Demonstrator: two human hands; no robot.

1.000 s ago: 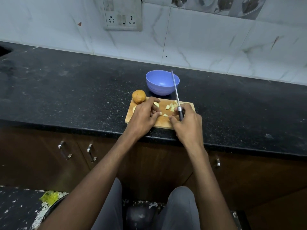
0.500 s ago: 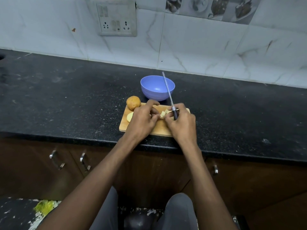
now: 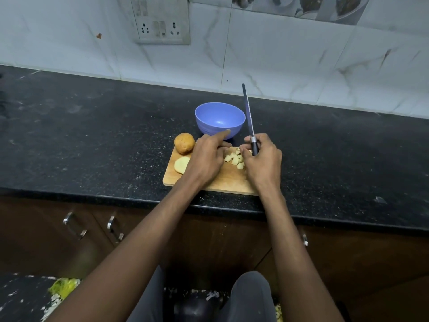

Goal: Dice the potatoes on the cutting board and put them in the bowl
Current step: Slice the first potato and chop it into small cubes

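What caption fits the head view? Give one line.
Right hand holds knife upright over diced potato on cutting board, near blue bowl.

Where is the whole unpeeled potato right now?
In the head view, the whole potato sits at the cutting board's far left corner, left of the blue bowl, behind a potato slice.

Legible text — none that we can find. We checked the switch and socket plate (image 3: 162,24) on the tiled wall, the picture tiles (image 3: 301,5) along the top edge, the blue bowl (image 3: 219,119) and the knife (image 3: 249,122) — we see no lettering, brand or number on any of them.
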